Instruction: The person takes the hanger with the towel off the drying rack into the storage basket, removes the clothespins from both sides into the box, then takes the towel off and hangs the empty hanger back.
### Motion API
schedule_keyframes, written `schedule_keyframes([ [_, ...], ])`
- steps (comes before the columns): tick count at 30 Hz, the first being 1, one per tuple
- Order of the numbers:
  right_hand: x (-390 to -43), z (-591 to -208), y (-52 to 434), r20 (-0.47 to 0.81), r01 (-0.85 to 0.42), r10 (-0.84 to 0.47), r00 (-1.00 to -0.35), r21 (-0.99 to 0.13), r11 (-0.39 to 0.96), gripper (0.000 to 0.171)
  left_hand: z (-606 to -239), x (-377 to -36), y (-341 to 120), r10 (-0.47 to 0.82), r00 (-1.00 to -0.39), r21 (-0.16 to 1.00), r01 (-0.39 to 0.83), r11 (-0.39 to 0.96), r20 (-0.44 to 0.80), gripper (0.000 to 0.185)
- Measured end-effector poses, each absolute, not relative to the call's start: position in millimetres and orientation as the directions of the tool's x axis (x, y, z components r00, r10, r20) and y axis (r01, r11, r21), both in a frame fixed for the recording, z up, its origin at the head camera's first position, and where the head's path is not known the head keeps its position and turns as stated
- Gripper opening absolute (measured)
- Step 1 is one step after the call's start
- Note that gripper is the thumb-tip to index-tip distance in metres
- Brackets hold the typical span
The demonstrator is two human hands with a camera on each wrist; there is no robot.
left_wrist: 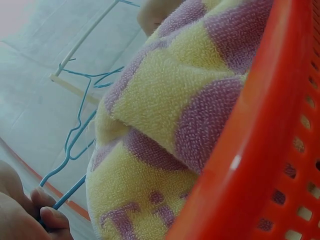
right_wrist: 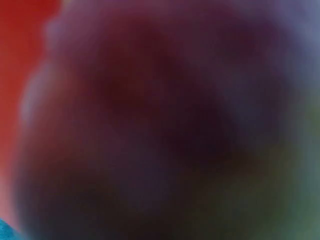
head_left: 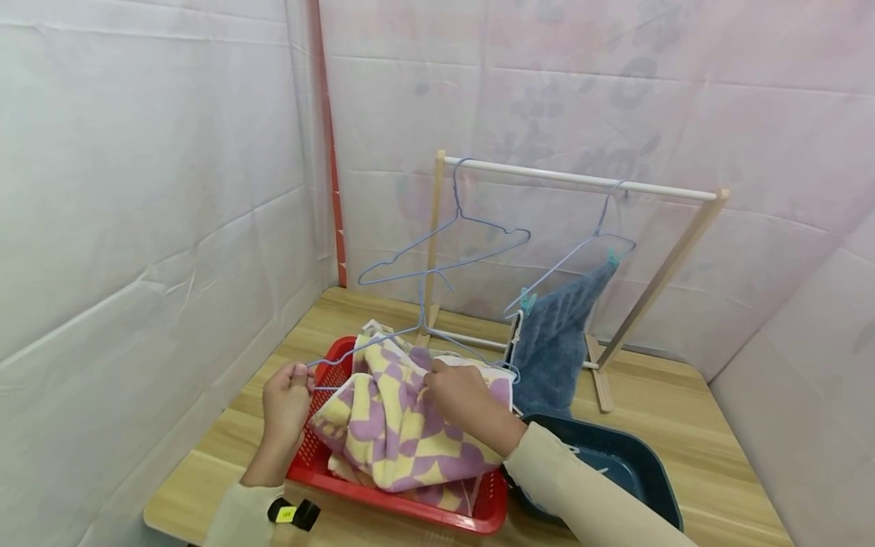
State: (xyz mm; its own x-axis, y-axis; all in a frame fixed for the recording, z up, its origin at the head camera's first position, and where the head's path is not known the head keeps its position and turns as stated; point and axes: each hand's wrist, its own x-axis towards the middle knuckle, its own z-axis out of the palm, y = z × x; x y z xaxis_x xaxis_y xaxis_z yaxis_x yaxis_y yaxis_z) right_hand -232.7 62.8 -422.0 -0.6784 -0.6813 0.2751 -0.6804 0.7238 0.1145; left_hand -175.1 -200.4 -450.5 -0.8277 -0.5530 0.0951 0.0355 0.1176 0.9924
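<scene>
My left hand (head_left: 285,403) grips one end of a blue wire hanger (head_left: 421,308), thumb and fingers curled round the wire. In the left wrist view the fingertips (left_wrist: 52,220) pinch that hanger end beside the towel. With curled fingers my right hand (head_left: 465,395) holds a yellow and purple towel (head_left: 403,425) near its upper part, where the towel lies across the hanger. The towel's lower part drapes into a red plastic basket (head_left: 383,497), over more cloth. Dark, blurred cloth fills most of the right wrist view.
Behind the basket stands a wood-and-white drying rack (head_left: 581,177). An unused blue hanger (head_left: 444,266) hangs on its bar, and a blue-grey towel (head_left: 557,342) is clipped to another. A dark tray (head_left: 659,463) with some clips sits at right on the wooden table (head_left: 711,433).
</scene>
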Motion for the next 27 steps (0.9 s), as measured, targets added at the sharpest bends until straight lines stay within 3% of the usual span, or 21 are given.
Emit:
schedule_keyframes([
  [9,-215.9,-419.2,65.7,0.303,-0.718,-0.763,-0.572,0.266,0.644,0.01,-449.1,-176.7,-199.8,-0.556,-0.826,0.99,0.015,0.14,0.091,0.031],
  [17,-191.7,-425.1,64.2,0.343,-0.729,-0.792,-0.505,0.322,0.604,0.028,-450.3,-177.7,-198.7,-0.564,-0.823,0.995,0.013,0.101,0.068,0.03],
  [27,-166.0,-432.3,62.3,0.132,-0.814,-0.852,-0.506,0.254,0.522,0.009,-448.2,-178.0,-199.5,-0.575,-0.816,0.995,0.007,0.101,0.064,0.03],
])
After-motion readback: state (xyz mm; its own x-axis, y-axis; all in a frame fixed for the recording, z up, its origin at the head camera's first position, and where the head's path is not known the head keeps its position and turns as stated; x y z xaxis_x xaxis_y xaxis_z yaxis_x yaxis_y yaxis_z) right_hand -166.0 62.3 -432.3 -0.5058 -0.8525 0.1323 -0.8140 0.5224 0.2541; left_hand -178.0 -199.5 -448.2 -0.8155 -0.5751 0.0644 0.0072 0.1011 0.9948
